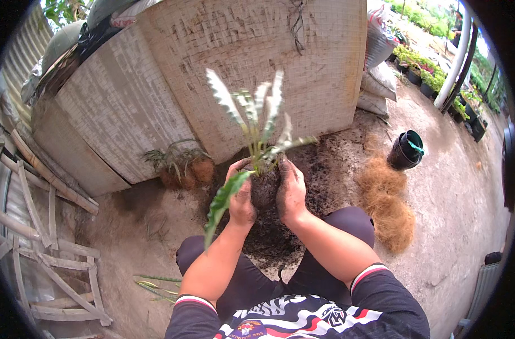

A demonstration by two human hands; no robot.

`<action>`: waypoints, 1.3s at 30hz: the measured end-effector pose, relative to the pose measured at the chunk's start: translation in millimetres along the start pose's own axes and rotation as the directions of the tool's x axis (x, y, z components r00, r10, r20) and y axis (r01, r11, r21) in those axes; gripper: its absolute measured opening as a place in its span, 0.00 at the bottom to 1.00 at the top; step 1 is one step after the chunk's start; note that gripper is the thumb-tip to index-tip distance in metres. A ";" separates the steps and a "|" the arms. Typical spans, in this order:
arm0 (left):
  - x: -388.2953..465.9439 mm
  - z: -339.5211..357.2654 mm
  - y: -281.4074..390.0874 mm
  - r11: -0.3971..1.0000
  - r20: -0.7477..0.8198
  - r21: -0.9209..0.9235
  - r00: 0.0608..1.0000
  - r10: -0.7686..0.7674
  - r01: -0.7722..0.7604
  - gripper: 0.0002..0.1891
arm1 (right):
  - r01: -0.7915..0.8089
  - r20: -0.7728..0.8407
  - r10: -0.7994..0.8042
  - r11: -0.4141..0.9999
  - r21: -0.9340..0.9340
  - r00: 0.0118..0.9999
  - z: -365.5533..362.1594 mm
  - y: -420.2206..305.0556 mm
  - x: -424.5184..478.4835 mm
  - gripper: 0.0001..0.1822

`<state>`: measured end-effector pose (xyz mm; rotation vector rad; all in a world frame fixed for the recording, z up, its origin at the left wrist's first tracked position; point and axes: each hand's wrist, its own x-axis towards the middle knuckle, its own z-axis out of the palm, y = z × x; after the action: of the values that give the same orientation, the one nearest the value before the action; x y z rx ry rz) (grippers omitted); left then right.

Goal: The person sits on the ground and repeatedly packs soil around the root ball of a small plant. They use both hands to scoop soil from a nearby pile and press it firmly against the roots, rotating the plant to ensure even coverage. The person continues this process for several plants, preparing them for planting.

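Between my palms sits the dark root ball (265,188) of a leafy plant, cupped from both sides. My left hand (241,195) presses its left flank and my right hand (292,188) its right flank; both are smeared with soil. Long wavy-edged leaves (272,104) rise from the root ball towards the wall, somewhat blurred. One green leaf (225,201) droops over my left wrist. Beneath the hands, dark loose soil (274,241) is spread on the ground between my knees. The underside of the root ball is hard to make out against that soil.
Tan coconut fibre (389,212) lies to the right, below black plastic pots (405,150). Small plants with fibre-wrapped roots (185,169) rest against the woven panel wall (257,63). Cut leaves (158,288) lie at lower left near a wooden frame (54,262). Sacks (376,87) stand at upper right.
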<state>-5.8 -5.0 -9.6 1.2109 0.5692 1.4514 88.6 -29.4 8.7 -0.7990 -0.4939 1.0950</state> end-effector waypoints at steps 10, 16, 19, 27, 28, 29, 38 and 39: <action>-1.0 12.1 14.3 0.994 0.037 0.091 0.998 0.059 -0.063 0.24 | 0.161 0.169 -0.143 0.982 -0.100 0.975 -10.5 6.7 1.2 0.17; -0.7 6.1 7.7 0.997 0.019 0.061 0.999 0.039 -0.040 0.24 | -0.036 0.238 0.015 0.996 0.083 0.971 -2.8 -3.3 -2.2 0.18; -0.1 9.5 12.3 1.000 0.015 0.016 1.000 -0.010 0.010 0.25 | 0.038 0.290 -0.066 0.994 0.102 0.955 -8.7 1.9 -1.6 0.19; 0.7 19.6 4.5 0.995 -0.062 -0.036 0.993 -0.097 0.095 0.19 | -0.085 0.084 0.085 0.996 -0.009 0.993 -27.6 15.1 14.8 0.19; 1.6 21.8 4.8 0.994 -0.053 -0.043 0.993 -0.104 0.102 0.19 | -0.098 0.031 0.099 0.994 -0.039 0.995 -24.0 7.7 13.4 0.20; 2.5 23.7 4.4 0.993 -0.043 -0.049 0.993 -0.112 0.109 0.19 | -0.112 -0.006 0.111 0.993 -0.026 0.994 -25.2 7.2 14.1 0.20; 3.0 37.7 -11.9 0.973 -0.003 -0.157 0.985 -0.171 0.168 0.20 | -0.086 -0.103 0.085 0.996 0.000 0.991 -39.1 -6.2 13.2 0.20; 2.8 39.3 -12.3 0.979 -0.003 -0.128 0.987 -0.158 0.156 0.21 | -0.058 -0.086 0.055 0.998 -0.036 0.995 -44.2 -4.3 14.7 0.20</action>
<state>35.0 -9.5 -5.0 1.0331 0.5599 1.3424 128.2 -31.2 -16.2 -0.8941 -0.4238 1.1016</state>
